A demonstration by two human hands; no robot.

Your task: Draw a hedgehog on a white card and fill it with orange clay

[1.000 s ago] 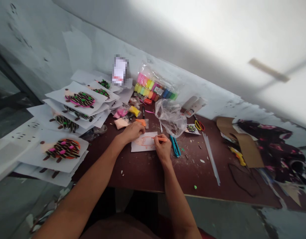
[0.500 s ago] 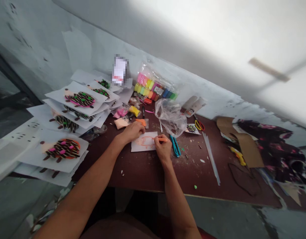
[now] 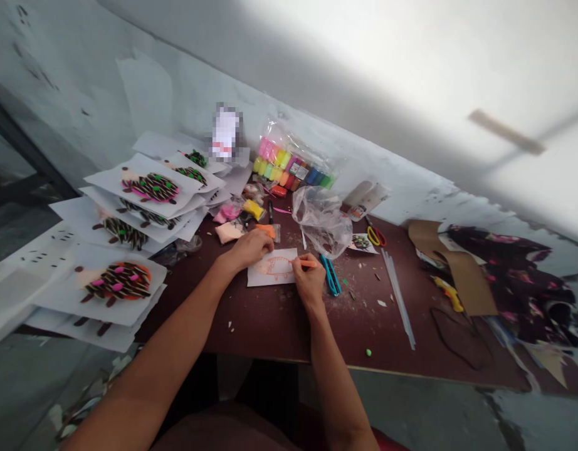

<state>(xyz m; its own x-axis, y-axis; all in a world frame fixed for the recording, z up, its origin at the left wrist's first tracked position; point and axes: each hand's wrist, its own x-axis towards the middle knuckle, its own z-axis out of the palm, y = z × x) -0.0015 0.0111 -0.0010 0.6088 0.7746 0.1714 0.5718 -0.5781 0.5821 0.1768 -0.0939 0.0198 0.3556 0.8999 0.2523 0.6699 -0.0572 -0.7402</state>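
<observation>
A small sheet of white paper (image 3: pixel 256 278) lies on the dark red table and bears an orange outline drawing like a hedgehog, with a peach patch at its left end. At its right edge, my right hand (image 3: pixel 310 279) grips an orange marker (image 3: pixel 308 264), the tip side hidden by the fingers over the drawing. Across the top left corner of the paper rests my left hand (image 3: pixel 252 245), fingers bent and close together; whatever may be under the fingertips is hidden. Just behind it are a packet of orange clay (image 3: pixel 267 230) and a lump of peach clay (image 3: pixel 229 232).
Stacked sheets with clay hedgehogs (image 3: pixel 143 181) crowd the left, beside a white power strip (image 3: pixel 39 257). Clay packs (image 3: pixel 289 166), a plastic bag (image 3: pixel 324 219) and scissors (image 3: pixel 376 236) lie behind. A teal cutter (image 3: pixel 331 275), glue sticks (image 3: pixel 399 300) and a yellow glue gun (image 3: pixel 449 294) lie rightward.
Little differs. My right hand with the orange marker stays at the paper's right edge, and the left hand keeps its place; more orange strokes seem to show inside the outline.
</observation>
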